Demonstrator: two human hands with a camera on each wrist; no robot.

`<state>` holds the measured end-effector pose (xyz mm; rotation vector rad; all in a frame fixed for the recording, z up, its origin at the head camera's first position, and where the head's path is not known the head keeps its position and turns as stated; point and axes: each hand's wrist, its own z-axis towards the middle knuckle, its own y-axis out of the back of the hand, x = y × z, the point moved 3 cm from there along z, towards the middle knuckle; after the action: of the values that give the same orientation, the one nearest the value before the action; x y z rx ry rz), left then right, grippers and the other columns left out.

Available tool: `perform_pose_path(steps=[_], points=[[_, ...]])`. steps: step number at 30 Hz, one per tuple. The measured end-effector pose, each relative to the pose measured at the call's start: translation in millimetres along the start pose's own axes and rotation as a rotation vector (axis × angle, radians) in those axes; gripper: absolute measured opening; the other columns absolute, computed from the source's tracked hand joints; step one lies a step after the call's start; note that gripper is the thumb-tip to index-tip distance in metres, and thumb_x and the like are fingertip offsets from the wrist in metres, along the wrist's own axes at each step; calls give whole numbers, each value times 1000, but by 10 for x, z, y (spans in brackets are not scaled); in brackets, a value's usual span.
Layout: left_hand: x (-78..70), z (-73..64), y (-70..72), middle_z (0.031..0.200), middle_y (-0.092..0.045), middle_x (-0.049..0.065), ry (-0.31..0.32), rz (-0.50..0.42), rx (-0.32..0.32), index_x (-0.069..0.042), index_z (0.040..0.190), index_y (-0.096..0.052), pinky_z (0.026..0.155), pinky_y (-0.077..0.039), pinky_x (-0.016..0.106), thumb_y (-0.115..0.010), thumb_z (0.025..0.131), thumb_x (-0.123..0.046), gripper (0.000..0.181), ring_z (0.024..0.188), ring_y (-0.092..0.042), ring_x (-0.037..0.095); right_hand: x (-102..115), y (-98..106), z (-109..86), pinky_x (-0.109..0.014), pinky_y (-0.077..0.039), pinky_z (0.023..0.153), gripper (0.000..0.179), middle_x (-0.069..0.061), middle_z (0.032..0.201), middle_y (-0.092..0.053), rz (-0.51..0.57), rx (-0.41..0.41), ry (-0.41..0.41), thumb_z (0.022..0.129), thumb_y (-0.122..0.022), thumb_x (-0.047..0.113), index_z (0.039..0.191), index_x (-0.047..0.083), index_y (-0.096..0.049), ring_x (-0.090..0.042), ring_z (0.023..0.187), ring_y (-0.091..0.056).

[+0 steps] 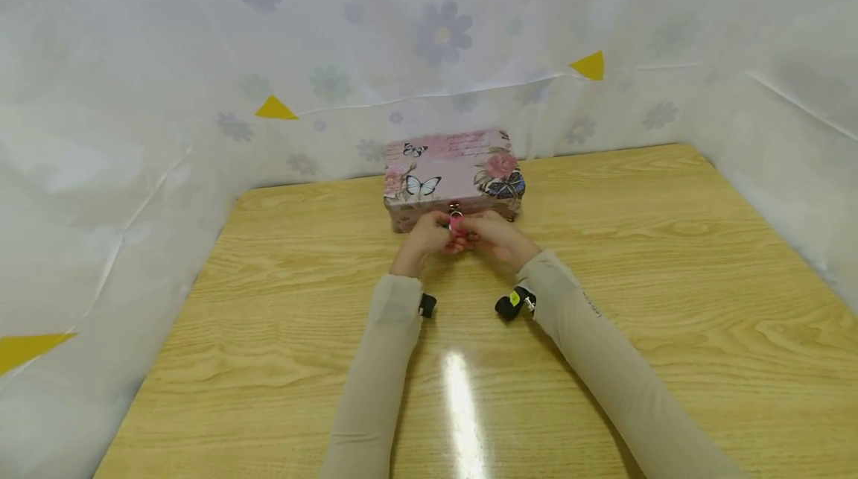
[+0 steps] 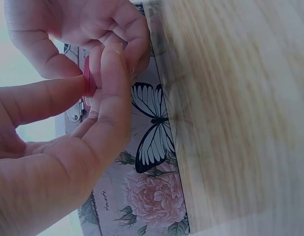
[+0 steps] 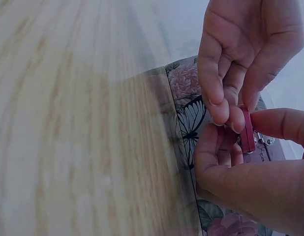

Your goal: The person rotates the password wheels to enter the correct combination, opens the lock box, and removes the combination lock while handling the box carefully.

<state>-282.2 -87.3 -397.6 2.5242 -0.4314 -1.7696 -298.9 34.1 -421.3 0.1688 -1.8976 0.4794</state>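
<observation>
A pink tin box (image 1: 445,170) with butterfly and rose prints stands lid down at the back of the table. At its front latch (image 1: 455,206) is a small red padlock (image 1: 456,225) with a silver shackle. My left hand (image 1: 429,235) pinches the padlock between thumb and fingers from the left. From the other side my right hand (image 1: 497,235) holds it too, its thumb (image 3: 280,122) against the red body (image 3: 247,131) and its fingers curled beneath. The fingers hide part of the padlock, and I cannot tell whether the shackle is fastened.
The wood-grain table (image 1: 302,315) extends in front of the box and to both sides. Behind it hangs a white flowered sheet (image 1: 375,32) with yellow triangular patches (image 1: 276,108). Black straps (image 1: 512,305) are on the wrists.
</observation>
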Motion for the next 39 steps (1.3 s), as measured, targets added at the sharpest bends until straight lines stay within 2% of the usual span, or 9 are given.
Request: perform_pose_path(steps=[4, 10, 19, 30, 39], points=[[-9, -6, -2, 79, -56, 14, -9, 9, -2, 13, 125, -46, 79, -58, 38, -50, 92, 10, 33, 63, -60, 17, 7, 9, 2, -18, -52, 70, 10, 0, 78, -63, 21, -4, 5, 95, -50, -1, 94, -4, -59, -8, 73, -58], [-24, -19, 1, 77, -57, 14, -30, 8, -19, 14, 123, -47, 80, -58, 41, -49, 90, 12, 33, 63, -61, 20, 9, 32, 19, -21, -53, 71, 15, -2, 78, -64, 83, -5, -23, 95, -49, 0, 88, 1, -63, -11, 73, -59], [1, -12, 11, 85, -56, 16, -8, 31, -26, 13, 124, -46, 82, -57, 40, -48, 91, 13, 34, 67, -63, 21, 30, 46, 7, -23, -53, 70, 18, -5, 78, -63, 123, -32, -78, 97, -44, 4, 89, 2, -60, -15, 70, -60], [18, -19, 4, 80, -55, 15, -12, -8, -23, 13, 124, -44, 80, -58, 40, -46, 90, 14, 34, 64, -61, 20, 30, 25, -11, -22, -54, 71, 13, -5, 75, -64, 60, -7, -75, 94, -51, 0, 86, 1, -62, -13, 69, -61], [13, -14, -14, 79, -53, 13, -34, -16, -23, 14, 121, -45, 73, -59, 35, -46, 88, 16, 33, 59, -59, 17, 43, 24, -38, -21, -55, 71, 14, -4, 74, -65, 52, -7, -56, 94, -53, 1, 86, 1, -63, -11, 68, -61]])
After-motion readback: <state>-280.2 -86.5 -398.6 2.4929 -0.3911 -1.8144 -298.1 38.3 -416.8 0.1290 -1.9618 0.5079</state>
